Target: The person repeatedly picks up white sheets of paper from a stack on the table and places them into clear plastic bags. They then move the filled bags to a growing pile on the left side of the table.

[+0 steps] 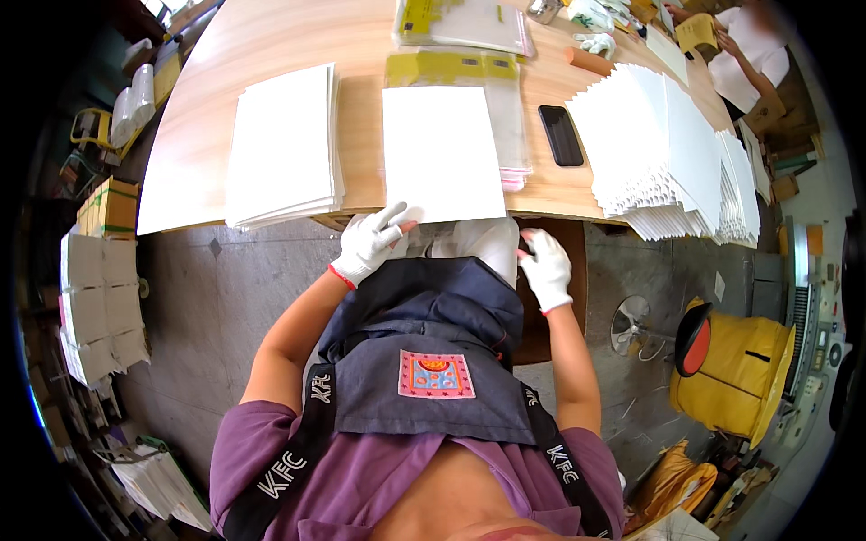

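A blank white card sheet (442, 153) lies in front of me, its near edge at the table's edge. It covers part of a stack of clear plastic bags (510, 117) with a yellow-green printed band. My left hand (365, 245), in a white glove with a red cuff and bare fingertips, grips the sheet's near left corner between thumb and finger. Off the table's edge, right of the sheet, my right hand (547, 270) wears a matching glove. Its fingers are loosely bent and apart, with nothing in them.
A white card stack (281, 149) stands at left; fanned white stacks (649, 149) fill the right. Between lie a black phone (561, 135) and a brown roll (589, 61). More plastic bags (460, 22) lie farther back. Another person (753, 54) works at far right. A fan (631, 325) stands below.
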A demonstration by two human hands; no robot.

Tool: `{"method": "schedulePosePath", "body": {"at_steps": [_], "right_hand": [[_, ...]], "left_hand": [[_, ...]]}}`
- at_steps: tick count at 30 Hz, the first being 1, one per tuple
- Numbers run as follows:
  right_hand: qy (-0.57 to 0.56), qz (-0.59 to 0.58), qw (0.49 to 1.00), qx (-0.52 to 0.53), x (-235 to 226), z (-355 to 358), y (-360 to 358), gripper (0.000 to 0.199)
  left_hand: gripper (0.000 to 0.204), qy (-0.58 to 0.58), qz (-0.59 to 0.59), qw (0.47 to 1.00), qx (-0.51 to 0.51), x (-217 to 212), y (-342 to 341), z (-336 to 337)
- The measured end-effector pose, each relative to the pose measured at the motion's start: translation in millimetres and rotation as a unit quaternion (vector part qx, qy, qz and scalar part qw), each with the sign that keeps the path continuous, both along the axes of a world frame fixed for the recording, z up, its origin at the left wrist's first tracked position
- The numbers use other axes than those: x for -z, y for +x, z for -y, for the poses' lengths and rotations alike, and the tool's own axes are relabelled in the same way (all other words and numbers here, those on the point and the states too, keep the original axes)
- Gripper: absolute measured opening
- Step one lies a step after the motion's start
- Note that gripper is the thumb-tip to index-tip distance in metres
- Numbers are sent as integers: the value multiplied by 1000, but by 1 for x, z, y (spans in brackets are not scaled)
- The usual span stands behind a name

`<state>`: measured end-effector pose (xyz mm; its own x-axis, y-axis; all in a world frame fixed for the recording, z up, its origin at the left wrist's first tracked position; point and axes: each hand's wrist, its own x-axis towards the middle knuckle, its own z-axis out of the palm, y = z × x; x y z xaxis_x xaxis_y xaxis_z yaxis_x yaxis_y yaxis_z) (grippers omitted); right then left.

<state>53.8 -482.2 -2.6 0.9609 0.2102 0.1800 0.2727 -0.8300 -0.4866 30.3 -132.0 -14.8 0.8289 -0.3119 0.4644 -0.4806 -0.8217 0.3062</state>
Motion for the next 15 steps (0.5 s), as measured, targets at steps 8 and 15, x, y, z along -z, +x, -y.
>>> {"method": "schedulePosePath", "body": {"at_steps": [8,15], "right_hand": [[155,-53,986,24,14,-56,35,25],[432,-286,834,190,32,-55,24,37]], "left_hand": [[13,-277,-114,946,-128,28,-8,-2],[20,-770,-322,527,-164,39,-13,4]]}}
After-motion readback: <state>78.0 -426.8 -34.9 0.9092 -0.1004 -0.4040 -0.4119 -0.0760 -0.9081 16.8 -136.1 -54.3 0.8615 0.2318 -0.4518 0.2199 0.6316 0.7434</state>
